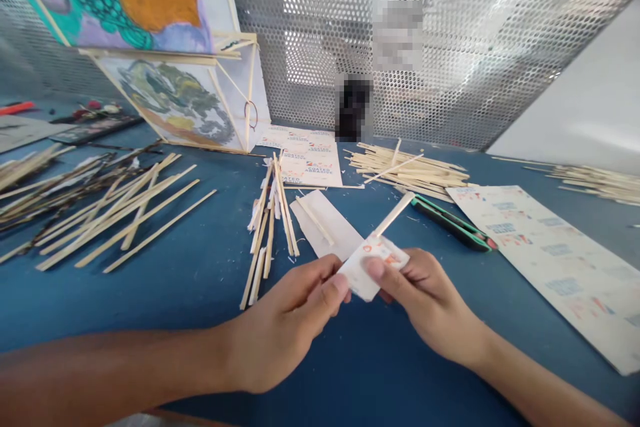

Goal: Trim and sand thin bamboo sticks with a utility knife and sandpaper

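Observation:
A small folded piece of sandpaper [365, 275], white printed backing outward, is held between my hands above the table. A thin wooden stick [395, 213] pokes out of its upper right side; the rest of the stick is hidden. My right hand [425, 293] is closed on the sandpaper, thumb pressed flat on top. My left hand [300, 313] is closed at the left edge, its thumb touching the sandpaper; whether it also grips the stick's hidden end I cannot tell. Just behind lies a pale sheet [325, 223] with a short stick on it.
A green and black utility knife [453, 223] lies at right beside a large sandpaper sheet [555, 267]. Loose sticks [130, 213] spread at left, a bundle [267, 227] centre, a pile [410, 170] behind. A painted panel structure [175, 100] stands back left before a perforated metal screen [475, 47].

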Demonstrator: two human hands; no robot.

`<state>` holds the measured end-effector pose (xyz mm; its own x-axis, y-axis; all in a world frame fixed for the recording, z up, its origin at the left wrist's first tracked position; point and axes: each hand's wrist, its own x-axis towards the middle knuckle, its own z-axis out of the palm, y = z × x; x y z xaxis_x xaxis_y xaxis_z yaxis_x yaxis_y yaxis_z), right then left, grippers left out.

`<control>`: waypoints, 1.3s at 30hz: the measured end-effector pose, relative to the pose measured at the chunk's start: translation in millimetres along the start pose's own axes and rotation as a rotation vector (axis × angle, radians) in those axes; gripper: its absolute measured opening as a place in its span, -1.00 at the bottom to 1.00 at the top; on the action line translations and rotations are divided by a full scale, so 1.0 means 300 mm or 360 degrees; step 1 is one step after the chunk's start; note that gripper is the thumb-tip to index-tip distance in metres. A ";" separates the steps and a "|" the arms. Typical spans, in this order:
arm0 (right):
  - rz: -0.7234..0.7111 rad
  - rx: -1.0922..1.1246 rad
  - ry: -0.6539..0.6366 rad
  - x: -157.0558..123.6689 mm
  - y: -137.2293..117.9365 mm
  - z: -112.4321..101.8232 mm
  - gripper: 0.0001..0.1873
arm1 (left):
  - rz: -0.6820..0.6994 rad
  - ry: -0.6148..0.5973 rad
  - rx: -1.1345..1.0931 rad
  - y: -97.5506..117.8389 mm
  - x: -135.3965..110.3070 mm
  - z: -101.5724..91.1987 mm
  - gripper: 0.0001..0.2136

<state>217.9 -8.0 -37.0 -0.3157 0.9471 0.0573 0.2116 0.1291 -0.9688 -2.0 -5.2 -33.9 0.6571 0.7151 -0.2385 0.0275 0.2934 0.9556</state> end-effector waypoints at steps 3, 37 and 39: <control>0.0021 0.0037 0.0405 0.015 0.020 -0.019 -0.40 | -0.0121 -0.0054 -0.0197 0.012 0.012 0.000 -0.61; 0.0081 -0.0111 0.0482 0.024 0.019 -0.018 -0.35 | -0.0342 -0.0102 -0.0312 0.021 0.022 0.002 -0.60; 0.0090 -0.0136 0.0476 0.023 0.017 -0.018 -0.34 | -0.0342 -0.0103 -0.0301 0.021 0.018 0.003 -0.60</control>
<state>221.8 0.7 -40.2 -0.0179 0.9962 0.0847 0.3022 0.0862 -0.9493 2.4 0.0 -29.1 0.6981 0.5836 -0.4147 0.0342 0.5513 0.8336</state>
